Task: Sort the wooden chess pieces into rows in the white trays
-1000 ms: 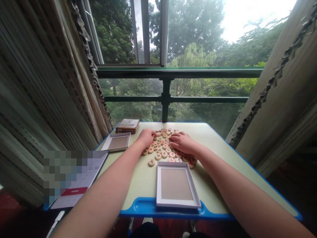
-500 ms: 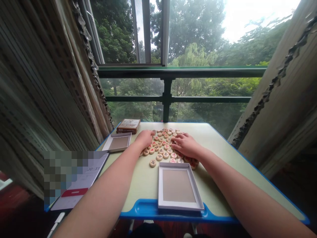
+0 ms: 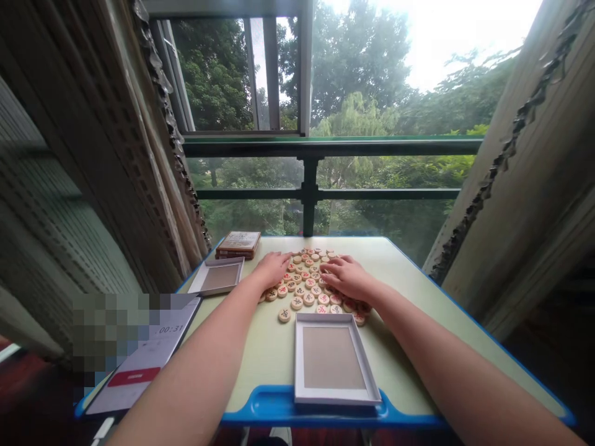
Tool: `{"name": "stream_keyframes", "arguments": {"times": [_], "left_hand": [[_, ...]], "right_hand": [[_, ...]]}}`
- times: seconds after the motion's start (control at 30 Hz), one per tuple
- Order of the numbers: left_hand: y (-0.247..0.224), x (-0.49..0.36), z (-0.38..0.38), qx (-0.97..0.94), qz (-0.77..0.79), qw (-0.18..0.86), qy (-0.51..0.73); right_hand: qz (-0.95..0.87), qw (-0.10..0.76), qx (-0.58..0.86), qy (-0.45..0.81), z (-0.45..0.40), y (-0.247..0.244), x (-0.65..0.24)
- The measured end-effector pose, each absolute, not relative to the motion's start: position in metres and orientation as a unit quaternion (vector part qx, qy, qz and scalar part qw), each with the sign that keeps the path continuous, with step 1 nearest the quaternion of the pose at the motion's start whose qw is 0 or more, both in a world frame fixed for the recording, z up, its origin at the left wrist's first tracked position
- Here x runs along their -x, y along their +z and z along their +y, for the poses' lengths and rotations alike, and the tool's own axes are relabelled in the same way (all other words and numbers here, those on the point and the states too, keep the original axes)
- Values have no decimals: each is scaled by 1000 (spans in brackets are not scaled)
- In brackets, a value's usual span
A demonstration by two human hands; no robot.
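Round wooden Chinese chess pieces (image 3: pixel 309 299) with red or black characters lie spread over the middle of the table (image 3: pixel 409 297). My left hand (image 3: pixel 274 269) rests along their left side, palm down, fingers stretched out. Over the right side of the spread lies my right hand (image 3: pixel 348 275), also palm down with its fingers apart. Both hands cover some pieces. One black-marked piece (image 3: pixel 284 315) sits a little apart at the near left. Closer to me stands a shallow white box tray (image 3: pixel 301 365) with a bare brown bottom.
A second shallow box part (image 3: pixel 198 284) lies on the left, near a flat brown box (image 3: pixel 238 243) at the back. A tablet (image 3: pixel 139 365) showing a timer rests at the left edge. Curtains (image 3: pixel 153 204) hang at both sides, with a green railing (image 3: pixel 260 147) beyond.
My left hand has gone from curled fingers near the far pieces to lying flatter with fingers extended. My right hand stays over the right side. The whole view has shifted slightly.
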State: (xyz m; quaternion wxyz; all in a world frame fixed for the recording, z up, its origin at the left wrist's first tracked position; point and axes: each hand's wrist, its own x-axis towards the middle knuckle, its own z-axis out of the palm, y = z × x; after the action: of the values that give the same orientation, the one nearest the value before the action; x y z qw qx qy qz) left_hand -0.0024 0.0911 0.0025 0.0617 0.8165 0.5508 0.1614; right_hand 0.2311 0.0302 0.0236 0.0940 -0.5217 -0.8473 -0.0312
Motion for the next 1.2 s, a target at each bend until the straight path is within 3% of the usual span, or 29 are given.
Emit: {"name": "stream_keyframes", "arguments": {"times": [0.57,0.8,0.97,1.2], "left_hand": [[8,-3,84,-833,532,57,140],[17,-5,74,-812,563,-18,150],[18,-6,71,-818,566,7,101],[18,-4,73,-812,570,6,127]], "right_hand": [[-863,83,496,-52,27,26,-223],[-864,116,488,-35,22,32,-222],[-870,133,474,-5,25,29,-223],[-867,139,478,-6,31,27,-226]]}}
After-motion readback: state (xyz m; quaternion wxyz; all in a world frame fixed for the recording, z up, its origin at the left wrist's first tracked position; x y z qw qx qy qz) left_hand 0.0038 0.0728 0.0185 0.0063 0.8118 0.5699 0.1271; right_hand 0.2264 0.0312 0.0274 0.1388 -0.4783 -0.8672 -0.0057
